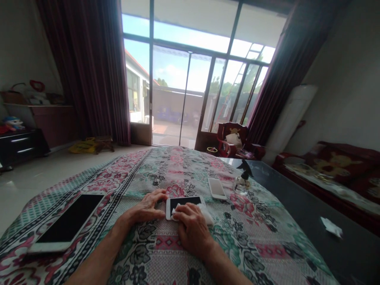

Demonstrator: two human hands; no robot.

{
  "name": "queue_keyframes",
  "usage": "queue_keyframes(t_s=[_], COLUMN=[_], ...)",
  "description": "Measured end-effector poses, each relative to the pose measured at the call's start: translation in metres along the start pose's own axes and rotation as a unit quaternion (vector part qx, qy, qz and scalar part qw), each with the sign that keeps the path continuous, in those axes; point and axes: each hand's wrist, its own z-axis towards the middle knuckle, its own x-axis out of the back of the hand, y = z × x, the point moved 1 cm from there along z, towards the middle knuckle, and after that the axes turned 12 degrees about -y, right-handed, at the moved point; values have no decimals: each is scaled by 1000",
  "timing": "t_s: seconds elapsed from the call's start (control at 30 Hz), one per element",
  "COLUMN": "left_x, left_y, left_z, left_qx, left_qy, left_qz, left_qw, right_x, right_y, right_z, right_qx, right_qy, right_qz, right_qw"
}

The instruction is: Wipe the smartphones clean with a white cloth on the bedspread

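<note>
A white-framed smartphone (190, 200) with a dark screen lies flat on the patterned cloth in front of me. My right hand (191, 221) presses a white tissue (208, 215) onto its screen, fingers bent over the tissue. At the phone's left end, my left hand (151, 206) rests with its fingers apart, the tips close to the edge; it holds nothing. Just beyond to the right is a second white phone (217, 189). A larger white tablet (71, 218) with a black screen lies to the left of my left forearm.
A clear spray bottle (242, 183) with a black nozzle stands to the right on the flowered cloth (172, 261). A crumpled tissue (331, 227) lies on the dark tabletop (299, 209). Behind are a glass door, a red wooden chair (233, 138) and a sofa (332, 166).
</note>
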Motion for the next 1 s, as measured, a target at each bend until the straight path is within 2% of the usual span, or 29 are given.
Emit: queue_keyframes(t_s=[0.3, 0.47, 0.8, 1.0], left_x=[-8, -8, 0, 6], left_y=[11, 15, 19, 11], left_z=[6, 4, -1, -7], left_qx=[50, 43, 20, 16], left_qy=[-4, 19, 24, -7], left_qz=[75, 90, 55, 10], left_qw=[996, 995, 998, 1000], right_x=[0, 0, 19, 23], right_y=[1, 4, 34, 39], right_z=[-1, -1, -7, -8], right_qx=[-12, -52, -165, -198], right_qy=[11, 17, 40, 45], right_qz=[-3, -17, -42, -52], right_qw=[1000, 998, 985, 978])
